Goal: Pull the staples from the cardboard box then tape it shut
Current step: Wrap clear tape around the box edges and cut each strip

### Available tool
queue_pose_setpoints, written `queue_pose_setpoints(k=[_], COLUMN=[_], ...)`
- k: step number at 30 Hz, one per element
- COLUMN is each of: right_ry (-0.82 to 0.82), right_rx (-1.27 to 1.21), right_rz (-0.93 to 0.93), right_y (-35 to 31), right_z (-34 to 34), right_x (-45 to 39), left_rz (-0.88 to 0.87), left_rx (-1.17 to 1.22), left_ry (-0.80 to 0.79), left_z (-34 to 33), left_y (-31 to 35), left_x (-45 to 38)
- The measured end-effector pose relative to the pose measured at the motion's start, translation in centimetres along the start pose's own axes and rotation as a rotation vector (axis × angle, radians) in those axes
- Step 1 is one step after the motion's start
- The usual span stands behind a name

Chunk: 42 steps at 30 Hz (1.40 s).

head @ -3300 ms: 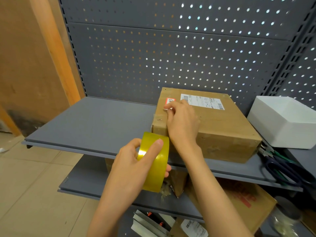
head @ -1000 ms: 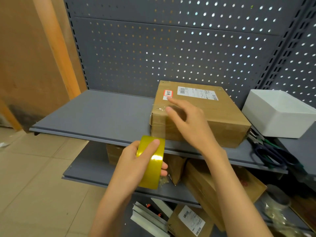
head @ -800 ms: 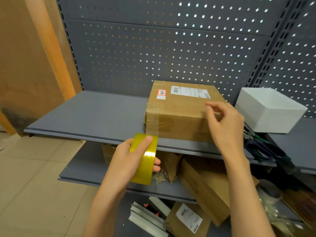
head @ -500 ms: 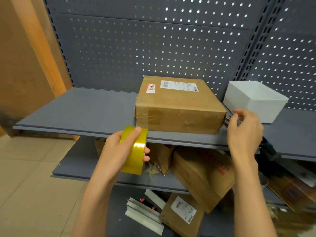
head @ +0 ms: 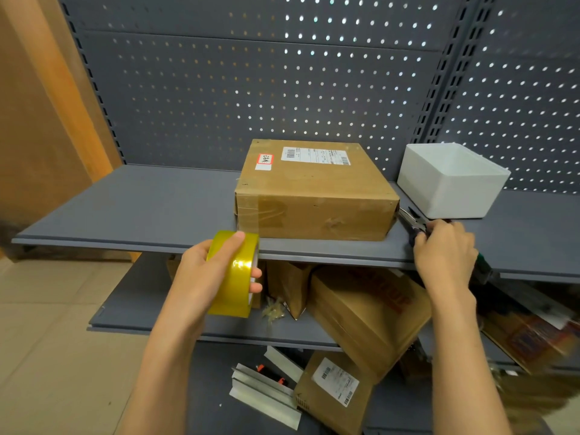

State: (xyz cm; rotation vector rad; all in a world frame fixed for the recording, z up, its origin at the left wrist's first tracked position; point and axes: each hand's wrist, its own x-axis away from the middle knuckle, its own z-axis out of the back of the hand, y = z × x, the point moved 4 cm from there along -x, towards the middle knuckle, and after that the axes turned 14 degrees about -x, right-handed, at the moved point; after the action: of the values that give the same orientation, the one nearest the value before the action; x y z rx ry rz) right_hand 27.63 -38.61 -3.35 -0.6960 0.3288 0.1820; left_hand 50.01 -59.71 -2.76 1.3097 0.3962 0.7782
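Tape runs taut from the brown cardboard box [head: 315,196], near the grey metal shelf [head: 125,211] front edge, to the yellow roll of packing tape [head: 233,274] gripped by the left hand [head: 201,277]. Right hand [head: 445,255] curls around dark-handled scissors [head: 414,224] beside the box, apparently for cutting.

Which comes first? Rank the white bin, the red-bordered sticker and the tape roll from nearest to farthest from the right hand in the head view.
From the right hand:
1. White bin, just above it on the shelf's right side.
2. Tape roll, leftward, gripped by the left hand at the shelf's front edge.
3. Red-bordered sticker, on the cardboard box's far left corner.
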Motion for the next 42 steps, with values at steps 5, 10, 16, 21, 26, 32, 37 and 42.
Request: queue_pose_setpoints(k=[5,10,16,21,26,32,37,42], right_ry=[-0.026,-0.091,0.117,0.06,-0.291,-0.543,-0.69,-0.742], right_rx=[-0.106,-0.112,-0.273,-0.564,-0.701,-0.555,-0.452,-0.332], right_rz=[-0.108,-0.155,-0.018,0.22,0.343,0.394,0.356,0.369], right_y=[0.5,0.6,-0.3,-3.9,-7.6,-8.9,-9.3,-8.9], right_z=[0.2,0.2,2.0,3.6,2.0,-0.8,-0.5,-0.5], right_x=[0.0,-0.1,0.2,0.1,2.4,4.5,5.3,5.0], left_rz=[-0.002,0.0,0.005,0.002,0.003,0.001,0.003,0.004], left_rx=[-0.008,-0.006,0.002,0.002,0.008,0.017,0.038,0.04], left_ry=[0.006,0.01,0.006,0.009,0.006,0.006,0.003,0.0], left_z=[-0.1,-0.1,-0.1,-0.1,-0.1,-0.1,-0.1,-0.2], left_y=[0.1,0.1,0.0,-0.1,0.0,0.1,0.3,0.4], left_x=[0.0,0.0,-0.1,-0.2,-0.1,0.0,0.2,0.2])
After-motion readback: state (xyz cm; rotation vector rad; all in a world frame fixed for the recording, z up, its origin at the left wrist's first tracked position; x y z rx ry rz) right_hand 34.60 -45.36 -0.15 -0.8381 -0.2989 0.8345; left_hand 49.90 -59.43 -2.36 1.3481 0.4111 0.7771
